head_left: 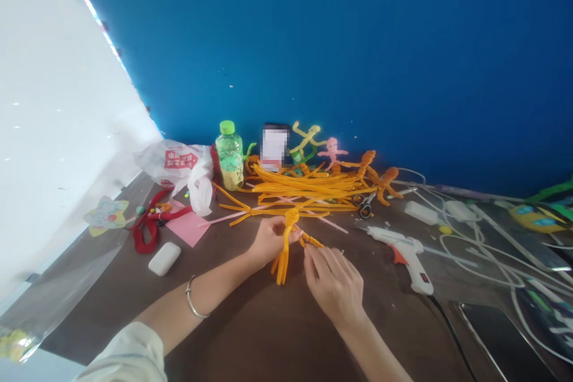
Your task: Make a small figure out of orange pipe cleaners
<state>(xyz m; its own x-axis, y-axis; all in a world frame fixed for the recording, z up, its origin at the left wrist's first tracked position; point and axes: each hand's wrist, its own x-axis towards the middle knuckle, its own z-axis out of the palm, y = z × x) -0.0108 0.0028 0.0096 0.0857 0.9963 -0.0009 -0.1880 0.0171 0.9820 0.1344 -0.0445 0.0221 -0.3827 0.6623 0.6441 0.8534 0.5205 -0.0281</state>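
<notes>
An orange pipe-cleaner figure (285, 246) is held above the table front, its round coiled head on top and several loose stems hanging down. My left hand (271, 241) is closed around its upper body, just below the head. On the right, my right hand (336, 282) pinches the end of a twisted arm of the same figure. Its fingertips are partly hidden behind the hand's back. Behind both hands lies a pile of loose orange pipe cleaners (308, 185), with scissors (365, 209) at its right end.
A white glue gun (403, 250) and a phone (504, 340) lie to the right, among white cables (478, 271). A green-capped bottle (230, 158), a plastic bag (179, 164) and finished pipe-cleaner figures (332, 152) stand at the back. A white case (164, 258) sits left.
</notes>
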